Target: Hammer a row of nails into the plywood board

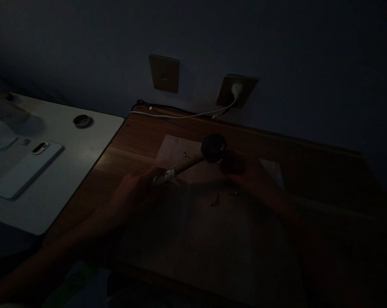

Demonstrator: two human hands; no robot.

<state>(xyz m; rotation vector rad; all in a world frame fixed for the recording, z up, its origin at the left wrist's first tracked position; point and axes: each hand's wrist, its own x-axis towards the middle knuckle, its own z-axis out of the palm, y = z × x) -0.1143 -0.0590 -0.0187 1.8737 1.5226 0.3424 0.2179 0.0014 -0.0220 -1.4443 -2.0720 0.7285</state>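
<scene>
From the head view the scene is very dim, and both forearms reach in from the bottom of the frame. The left hand (134, 192) is closed around the lower end of a mallet (189, 162), gripping it at a wrap of white tape (164, 175) on the pale handle. The mallet points toward 2 o'clock from that hand, and its dark round head (213, 148) is over a sheet of paper (174, 149). I cannot tell if the head touches the paper.

The right hand (248, 175) lies in deep shadow at 3 o'clock from the mallet head, just beside it. I cannot tell how far open it is or whether it has hold of anything.

Small nails (214, 200) lie at 6 o'clock from the head, on the wooden desk (126, 171). They are too small and dark to be sure of their kind. A paper scrap (272, 171) sits at 3 o'clock beyond the right hand.

At 9 o'clock a white table (68, 201) adjoins the desk, bearing a phone (26, 169) lying back up and a dark round disc (82, 121). Blurred pale items lie at its far edge. At 12 o'clock the wall holds a switch plate (164, 73). At 1 o'clock a socket (236, 90) holds a white plug, whose white cable (180, 115) runs along the back of the desk.
</scene>
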